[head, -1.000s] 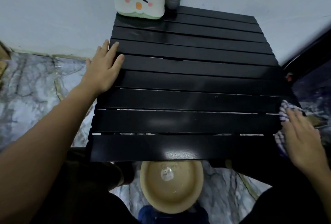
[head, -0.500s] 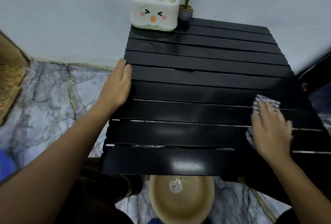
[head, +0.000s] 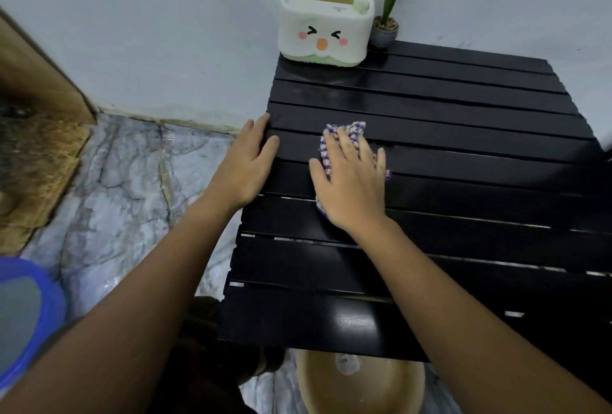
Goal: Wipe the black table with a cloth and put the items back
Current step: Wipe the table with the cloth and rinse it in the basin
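Pressing cloth [head: 344, 135] flat under right hand [head: 351, 181], fingers spread, for wiping pressure; steadying black table [head: 463, 162] at nine o'clock edge, left hand [head: 246, 165] fingers together.

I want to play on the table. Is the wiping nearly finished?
Not yet. The right hand is pressing the cloth on the table mid-wipe, and the left hand rests on its edge. The box and plant stand at the back. I can't tell which slats are already clean.

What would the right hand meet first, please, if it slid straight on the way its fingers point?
Probably the tissue box: the right hand, flat on the cloth, points up the bare slats towards it, though depth is unclear.
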